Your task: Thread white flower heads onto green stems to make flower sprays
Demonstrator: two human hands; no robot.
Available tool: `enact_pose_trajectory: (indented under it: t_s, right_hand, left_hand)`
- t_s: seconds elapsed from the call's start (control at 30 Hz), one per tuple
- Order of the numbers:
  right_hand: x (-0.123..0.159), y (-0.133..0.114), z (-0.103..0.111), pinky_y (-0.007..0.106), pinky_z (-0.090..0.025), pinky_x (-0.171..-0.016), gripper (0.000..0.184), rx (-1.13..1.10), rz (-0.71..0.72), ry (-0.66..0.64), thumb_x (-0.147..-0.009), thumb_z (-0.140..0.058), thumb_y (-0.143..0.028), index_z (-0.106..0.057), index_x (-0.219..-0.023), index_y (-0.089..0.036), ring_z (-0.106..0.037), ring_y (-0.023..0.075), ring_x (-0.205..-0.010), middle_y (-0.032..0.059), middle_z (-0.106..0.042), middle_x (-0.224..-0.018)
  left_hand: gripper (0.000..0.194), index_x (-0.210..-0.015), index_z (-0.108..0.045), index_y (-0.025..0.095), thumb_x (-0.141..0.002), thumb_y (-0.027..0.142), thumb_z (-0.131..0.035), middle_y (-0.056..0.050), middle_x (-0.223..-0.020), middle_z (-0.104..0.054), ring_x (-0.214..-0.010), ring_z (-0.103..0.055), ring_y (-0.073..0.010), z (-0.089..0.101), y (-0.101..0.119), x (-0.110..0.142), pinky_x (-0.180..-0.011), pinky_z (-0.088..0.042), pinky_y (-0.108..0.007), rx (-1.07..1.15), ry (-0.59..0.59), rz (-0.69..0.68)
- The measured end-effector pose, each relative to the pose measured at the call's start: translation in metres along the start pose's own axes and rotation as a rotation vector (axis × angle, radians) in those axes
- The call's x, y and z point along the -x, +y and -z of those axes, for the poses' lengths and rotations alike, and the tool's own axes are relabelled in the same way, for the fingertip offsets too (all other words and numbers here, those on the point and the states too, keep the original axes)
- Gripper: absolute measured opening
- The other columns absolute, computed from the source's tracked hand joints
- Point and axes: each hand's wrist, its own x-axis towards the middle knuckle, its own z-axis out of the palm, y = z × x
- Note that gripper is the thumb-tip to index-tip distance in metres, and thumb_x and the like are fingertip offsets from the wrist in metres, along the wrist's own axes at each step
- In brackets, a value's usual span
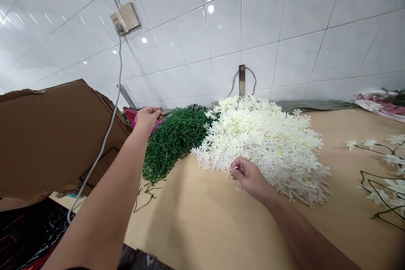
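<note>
My left hand [147,120] is raised at the far left edge of a heap of green plastic stems [179,137]. Its thumb and fingers are pinched together, and what they hold, if anything, is too small to make out. Beside the stems spreads a big pile of white artificial flowers [257,128], petals at the back and thin white tubes toward the front. My right hand [248,175] is closed at the pile's front edge, pinching a small white artificial flower [234,168] that its fingers mostly hide. A few loose green stems [146,196] lie in front of the heap.
At left stands a large cardboard box [53,135], with a grey cable [111,122] hanging before it from a wall socket [125,19]. Flowered green sprays [387,177] lie on the wooden table [228,228] at right. A metal bracket [242,80] rises behind the white pile.
</note>
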Motion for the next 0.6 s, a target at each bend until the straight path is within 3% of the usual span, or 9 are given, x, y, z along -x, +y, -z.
enact_pose_trajectory:
  t_s: [0.2,0.43,0.5,0.6]
  right_hand:
    - [0.003,-0.008,0.0,0.026,-0.037,-0.055,0.01,-0.004,0.003,-0.008,-0.07,-0.047,-0.025,-0.042,-0.068,-0.018,-0.045,0.0105,-0.055,-0.0026,-0.047,-0.057]
    - [0.002,-0.008,0.0,0.025,-0.038,-0.056,0.012,-0.08,0.004,0.003,-0.068,-0.05,-0.026,-0.042,-0.067,-0.018,-0.047,0.0104,-0.055,-0.0029,-0.048,-0.056]
    - [0.002,-0.008,0.0,0.025,-0.037,-0.055,0.013,-0.089,0.008,0.009,-0.067,-0.051,-0.027,-0.042,-0.066,-0.018,-0.047,0.0102,-0.054,-0.0031,-0.048,-0.055]
    - [0.002,-0.01,0.0,0.024,-0.037,-0.053,0.014,-0.104,0.015,0.023,-0.066,-0.052,-0.027,-0.042,-0.065,-0.018,-0.047,0.0099,-0.053,-0.0034,-0.048,-0.053]
  left_hand:
    - [0.007,-0.058,-0.055,0.011,-0.062,0.015,-0.058,0.003,-0.042,-0.049,-0.035,-0.04,-0.0056,0.005,-0.012,0.001,-0.035,-0.027,-0.017,-0.084,0.04,-0.014]
    - [0.013,-0.075,-0.051,0.015,-0.074,0.022,-0.039,-0.003,-0.069,-0.058,-0.058,-0.053,-0.0084,0.011,-0.009,-0.003,-0.049,-0.039,-0.018,-0.182,0.204,-0.172]
    - [0.015,-0.073,-0.053,0.015,-0.073,0.025,-0.04,-0.004,-0.067,-0.059,-0.06,-0.055,-0.0119,0.006,-0.013,0.0,-0.054,-0.042,-0.022,-0.272,0.166,-0.188]
    - [0.009,-0.062,-0.056,0.016,-0.061,0.025,-0.056,-0.004,-0.059,-0.059,-0.066,-0.057,-0.0194,0.0,-0.015,0.002,-0.061,-0.043,-0.029,-0.447,0.033,-0.185]
